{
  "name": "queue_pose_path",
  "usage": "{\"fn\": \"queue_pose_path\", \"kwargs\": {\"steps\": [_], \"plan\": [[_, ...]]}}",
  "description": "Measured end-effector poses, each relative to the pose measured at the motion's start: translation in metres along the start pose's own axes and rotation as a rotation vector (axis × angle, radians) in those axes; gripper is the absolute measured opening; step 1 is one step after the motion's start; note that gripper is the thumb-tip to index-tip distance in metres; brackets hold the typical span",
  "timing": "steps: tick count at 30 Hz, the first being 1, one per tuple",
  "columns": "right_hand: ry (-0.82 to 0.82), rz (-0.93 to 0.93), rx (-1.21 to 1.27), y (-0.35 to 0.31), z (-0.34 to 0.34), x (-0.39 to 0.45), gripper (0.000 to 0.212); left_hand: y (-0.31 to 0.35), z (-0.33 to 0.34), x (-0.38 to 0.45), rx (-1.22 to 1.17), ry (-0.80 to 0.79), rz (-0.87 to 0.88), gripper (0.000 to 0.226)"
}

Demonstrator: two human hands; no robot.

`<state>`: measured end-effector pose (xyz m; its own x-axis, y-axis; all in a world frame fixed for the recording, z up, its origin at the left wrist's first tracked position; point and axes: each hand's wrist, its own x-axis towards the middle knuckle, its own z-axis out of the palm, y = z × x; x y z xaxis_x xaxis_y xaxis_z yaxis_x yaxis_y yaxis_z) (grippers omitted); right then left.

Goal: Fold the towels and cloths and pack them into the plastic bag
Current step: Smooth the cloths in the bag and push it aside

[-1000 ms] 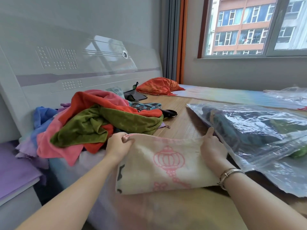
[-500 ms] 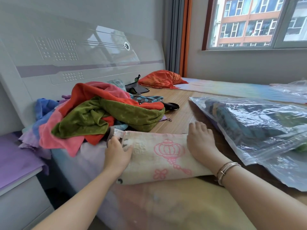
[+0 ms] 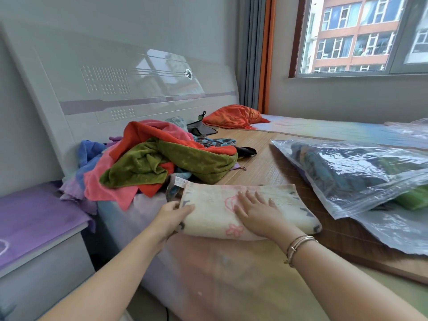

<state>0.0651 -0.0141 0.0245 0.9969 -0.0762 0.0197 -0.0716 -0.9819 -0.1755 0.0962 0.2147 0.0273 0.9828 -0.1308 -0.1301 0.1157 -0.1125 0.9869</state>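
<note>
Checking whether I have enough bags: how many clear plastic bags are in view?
2. A filled plastic bag lies on the bed right of the cream towel; a second plastic bag shows partly at the right edge. More may lie out of view.

You have the folded towel lying on the bed, near its front edge. Your left hand holds the folded towel's left end; your right hand lies flat on top of it. Behind the folded towel and to its left sits the pile of loose cloths, against the headboard. To the folded towel's right lies the plastic bag, with cloths inside it. Far behind the folded towel, by the wall under the window, rests a pillow. Left of the folded towel, beside the bed, stands a nightstand.
</note>
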Motion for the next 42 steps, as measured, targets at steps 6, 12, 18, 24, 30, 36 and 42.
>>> {"fn": "queue_pose_path", "kwargs": {"steps": [6, 12, 18, 24, 30, 36, 42], "plan": [[0.334, -0.012, 0.351, 0.013, -0.018, -0.03, 0.053, 0.055, 0.032, -0.011, -0.111, -0.065, 0.18, 0.018], [0.666, 0.005, 0.736, 0.043, -0.037, -0.075, 0.045, 0.101, 0.125, -0.009, -0.073, -0.271, 0.159, 0.018], [0.757, -0.033, 0.719, 0.054, -0.03, -0.089, 0.041, 0.078, 0.169, -0.009, -0.004, -0.335, 0.135, 0.033], [0.499, -0.017, 0.234, 0.054, -0.014, -0.08, 0.035, 0.049, 0.142, 0.008, 0.148, 0.161, 0.263, 0.014], [0.311, -0.055, 0.031, 0.059, -0.022, -0.079, 0.049, 0.022, 0.152, 0.001, 0.481, -0.09, 0.115, 0.061], [0.662, -0.205, -0.067, 0.074, -0.019, -0.075, 0.025, 0.025, 0.17, -0.001, 0.6, -0.112, 0.145, 0.085], [0.409, 0.029, 0.027, 0.079, -0.007, -0.079, 0.039, 0.03, 0.172, -0.003, 0.318, -0.043, -0.083, 0.077]]}}
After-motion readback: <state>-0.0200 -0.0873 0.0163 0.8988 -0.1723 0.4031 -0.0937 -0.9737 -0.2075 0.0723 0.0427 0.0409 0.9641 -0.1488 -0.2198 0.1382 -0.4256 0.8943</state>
